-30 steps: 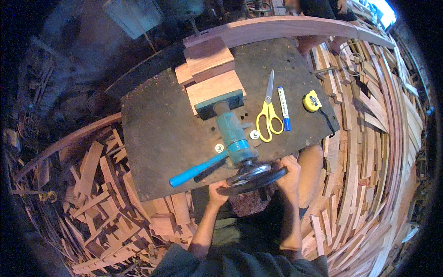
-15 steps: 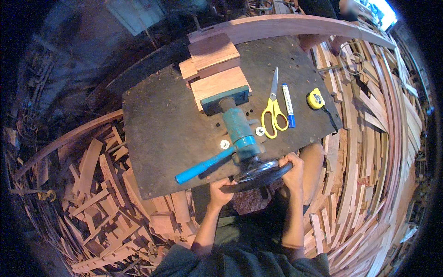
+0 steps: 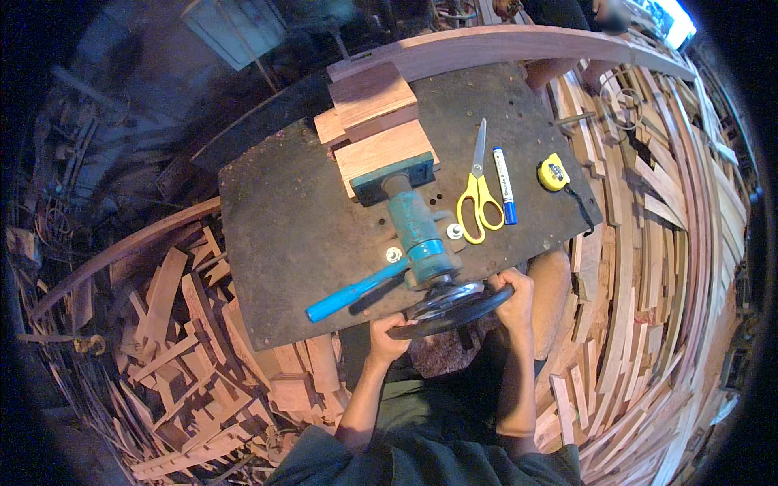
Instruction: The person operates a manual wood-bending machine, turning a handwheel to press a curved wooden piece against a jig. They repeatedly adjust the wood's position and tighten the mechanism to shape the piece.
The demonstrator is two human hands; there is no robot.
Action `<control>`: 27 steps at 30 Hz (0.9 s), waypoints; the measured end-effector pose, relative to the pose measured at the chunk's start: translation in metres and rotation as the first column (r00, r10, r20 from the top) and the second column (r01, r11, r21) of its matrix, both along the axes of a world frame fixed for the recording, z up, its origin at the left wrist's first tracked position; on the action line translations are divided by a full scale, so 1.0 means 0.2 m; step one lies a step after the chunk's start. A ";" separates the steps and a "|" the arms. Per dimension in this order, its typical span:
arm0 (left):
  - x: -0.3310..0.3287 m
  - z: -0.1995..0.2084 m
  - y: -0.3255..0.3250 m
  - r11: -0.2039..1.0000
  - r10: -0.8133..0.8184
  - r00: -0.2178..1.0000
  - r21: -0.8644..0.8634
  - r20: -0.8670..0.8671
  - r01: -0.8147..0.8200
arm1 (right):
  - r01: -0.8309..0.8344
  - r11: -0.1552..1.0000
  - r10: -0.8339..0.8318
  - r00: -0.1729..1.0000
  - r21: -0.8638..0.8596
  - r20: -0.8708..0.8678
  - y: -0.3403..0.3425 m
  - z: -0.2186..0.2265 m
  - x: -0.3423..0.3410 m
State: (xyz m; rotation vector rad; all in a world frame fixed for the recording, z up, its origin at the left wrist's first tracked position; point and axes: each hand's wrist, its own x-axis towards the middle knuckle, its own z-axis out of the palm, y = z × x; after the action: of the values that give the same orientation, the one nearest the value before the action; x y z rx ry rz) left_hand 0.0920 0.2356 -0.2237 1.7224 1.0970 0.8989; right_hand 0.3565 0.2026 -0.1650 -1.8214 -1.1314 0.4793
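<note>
Both my hands grip the black handwheel of a blue screw clamp on a dark tabletop. My left hand closes round the rim's left side, and my right hand round its right side. A blue lever handle sticks out to the left of the clamp body. The clamp's flat pressing plate lies against a wooden block. Behind that block sits a larger wooden block, with a small wood piece at its left.
Yellow-handled scissors, a white-and-blue marker and a yellow tape measure lie on the dark table, right of the clamp. A long curved beam runs along the far edge. Wood offcuts and long strips cover the floor.
The handwheel appears slightly turned, with my hands still holding its rim. The view has shifted a little; scissors, marker and tape measure stay in place on the table.
</note>
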 end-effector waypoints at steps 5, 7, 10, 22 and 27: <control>0.02 0.05 -0.01 0.999 0.029 0.999 -0.016 0.027 -0.029 | 0.043 0.998 -0.043 0.999 0.038 -0.004 0.00 0.00 -0.03; 0.02 0.02 0.00 0.999 0.037 0.999 -0.020 0.040 -0.036 | 0.040 0.996 -0.042 0.999 0.079 0.020 0.02 0.00 -0.02; 0.01 0.01 0.02 0.998 0.014 1.000 -0.060 0.008 -0.014 | 0.036 0.997 -0.040 0.998 0.073 0.048 0.02 -0.01 -0.02; -0.01 -0.10 0.00 0.996 0.040 0.997 0.083 0.066 -0.045 | -0.019 0.999 0.014 0.996 0.047 0.087 -0.01 -0.03 0.01; 0.01 -0.01 0.00 0.989 0.078 0.997 0.129 -0.014 -0.076 | -0.032 0.999 0.032 0.999 -0.002 0.029 0.00 0.03 0.01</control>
State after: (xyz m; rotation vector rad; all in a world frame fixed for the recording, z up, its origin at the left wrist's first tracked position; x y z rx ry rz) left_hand 0.0950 0.2348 -0.2253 1.8071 1.1465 1.0222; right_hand 0.3594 0.2017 -0.1590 -1.8194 -1.1822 0.4737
